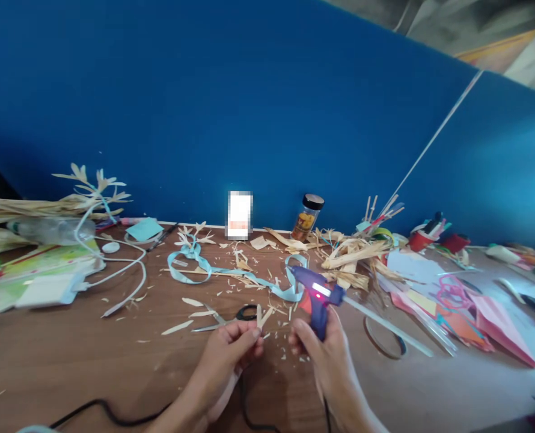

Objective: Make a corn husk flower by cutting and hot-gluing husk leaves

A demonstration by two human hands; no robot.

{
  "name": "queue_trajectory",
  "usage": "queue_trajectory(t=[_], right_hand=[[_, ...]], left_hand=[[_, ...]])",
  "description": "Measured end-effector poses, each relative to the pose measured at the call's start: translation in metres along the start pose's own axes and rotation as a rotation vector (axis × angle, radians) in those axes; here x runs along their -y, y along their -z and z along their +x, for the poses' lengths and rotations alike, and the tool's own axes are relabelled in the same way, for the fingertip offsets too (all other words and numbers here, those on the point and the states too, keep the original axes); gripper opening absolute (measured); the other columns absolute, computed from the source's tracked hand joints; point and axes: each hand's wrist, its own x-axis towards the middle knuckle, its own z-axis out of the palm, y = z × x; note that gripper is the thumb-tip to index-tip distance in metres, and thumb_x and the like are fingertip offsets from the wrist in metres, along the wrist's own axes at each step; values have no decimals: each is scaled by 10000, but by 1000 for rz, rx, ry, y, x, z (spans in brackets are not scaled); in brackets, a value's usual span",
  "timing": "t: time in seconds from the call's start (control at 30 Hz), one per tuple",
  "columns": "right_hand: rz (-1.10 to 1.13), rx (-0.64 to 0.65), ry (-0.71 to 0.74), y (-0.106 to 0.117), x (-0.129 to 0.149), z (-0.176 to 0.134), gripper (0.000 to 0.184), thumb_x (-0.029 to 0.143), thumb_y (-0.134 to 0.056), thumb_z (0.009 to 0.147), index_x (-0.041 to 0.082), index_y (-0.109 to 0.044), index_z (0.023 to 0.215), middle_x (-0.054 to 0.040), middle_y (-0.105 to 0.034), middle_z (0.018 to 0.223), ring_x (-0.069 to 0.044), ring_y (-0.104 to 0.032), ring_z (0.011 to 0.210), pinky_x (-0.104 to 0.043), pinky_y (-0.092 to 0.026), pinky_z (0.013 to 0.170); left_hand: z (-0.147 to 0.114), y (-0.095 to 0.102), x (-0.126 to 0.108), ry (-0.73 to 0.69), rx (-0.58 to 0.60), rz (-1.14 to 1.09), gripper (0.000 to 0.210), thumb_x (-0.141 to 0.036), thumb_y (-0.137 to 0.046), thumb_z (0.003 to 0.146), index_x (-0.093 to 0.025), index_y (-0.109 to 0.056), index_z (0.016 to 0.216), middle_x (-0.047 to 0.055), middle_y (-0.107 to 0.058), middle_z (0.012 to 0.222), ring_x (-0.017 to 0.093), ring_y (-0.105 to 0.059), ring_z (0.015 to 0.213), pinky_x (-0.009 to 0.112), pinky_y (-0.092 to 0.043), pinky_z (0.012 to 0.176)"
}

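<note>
Low over the table's middle, my left hand (231, 352) is closed, pinching small pale petal-shaped strips (262, 317) between thumb and fingers. My right hand (326, 349) wraps round the handle of a blue hot glue gun (318, 291). Its red light is lit, its nozzle points up and left, and a long glue stick (387, 325) juts from its back. Scissors (208, 328) lie just beyond my left hand, partly hidden by it. Several loose cut petals (177, 328) lie to their left. A light blue ribbon (235, 272) curls across the table behind both hands.
A charger with white cables (51, 288) and a plastic bottle (51, 230) lie left. A jar (308, 216) stands near the blue partition (249, 108). Dried husks (353, 258), pink paper (497, 325) and a tape ring (385, 340) lie right. Black cord (109, 412) crosses the front.
</note>
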Motion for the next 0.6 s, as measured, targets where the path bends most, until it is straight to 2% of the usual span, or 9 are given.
queue_trajectory(t=[0.1, 0.27, 0.4, 0.6], right_hand=[[12, 59, -1, -19, -5, 13, 324, 271, -691, 661, 204, -448, 864, 31, -591, 686, -123, -568, 512, -234, -478, 462], [2, 171, 19, -32, -4, 16, 378, 207, -710, 628, 193, -458, 909, 37, -605, 714, -136, -599, 627, -265, -503, 626], [-48, 157, 6, -36, -2, 14, 320, 247, -696, 651, 187, -462, 860, 56, -557, 652, -106, -546, 536, -236, -480, 547], [-29, 148, 32, -36, -3, 17, 295, 267, -689, 661, 187, -459, 827, 61, -533, 617, -90, -502, 483, -213, -446, 485]], left_hand=[[0, -1, -1, -10, 11, 35, 188, -282, -747, 606, -121, -680, 676, 18, -636, 622, 80, -536, 557, 180, -436, 582], [1, -2, 1, -26, -1, 73, 214, -315, -741, 603, -118, -687, 668, 21, -628, 606, 86, -519, 534, 195, -419, 564], [0, -4, 2, -37, -40, 33, 251, -332, -775, 539, -116, -679, 624, 19, -622, 577, 86, -518, 522, 206, -428, 566], [2, -5, 4, -31, -79, 51, 271, -349, -783, 520, -119, -689, 628, 26, -629, 578, 91, -516, 516, 221, -429, 563]])
